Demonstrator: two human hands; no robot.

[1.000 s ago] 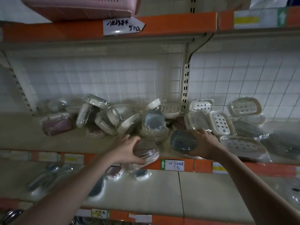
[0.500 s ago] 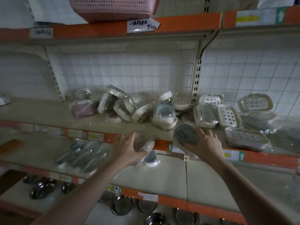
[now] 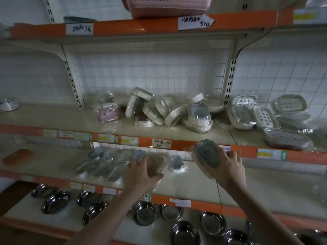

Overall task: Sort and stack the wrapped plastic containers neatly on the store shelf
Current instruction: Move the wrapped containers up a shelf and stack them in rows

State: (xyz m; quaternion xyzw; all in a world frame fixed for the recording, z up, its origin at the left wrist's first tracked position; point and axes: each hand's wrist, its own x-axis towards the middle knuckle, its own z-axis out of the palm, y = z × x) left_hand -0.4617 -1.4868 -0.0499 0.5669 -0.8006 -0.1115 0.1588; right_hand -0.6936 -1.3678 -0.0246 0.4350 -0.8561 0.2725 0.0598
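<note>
Nearest, steel bowls (image 3: 144, 215) lie on the lowest shelf. Above them, the left hand (image 3: 139, 172) holds a brownish wrapped container (image 3: 156, 164) in its grip, and the right hand (image 3: 227, 167) holds a grey-blue wrapped container (image 3: 207, 153). Farther back, a heap of wrapped containers (image 3: 169, 110) lies untidy on the middle shelf (image 3: 53, 119), under a pink basket (image 3: 168, 5).

left hand (image 3: 139, 171) grips brown container (image 3: 156, 164) | right hand (image 3: 228, 167) grips grey container (image 3: 207, 153)

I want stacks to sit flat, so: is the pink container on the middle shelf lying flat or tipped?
Slightly tipped. The pink container rests on the shelf with its ribbed face angled toward the camera.
</note>
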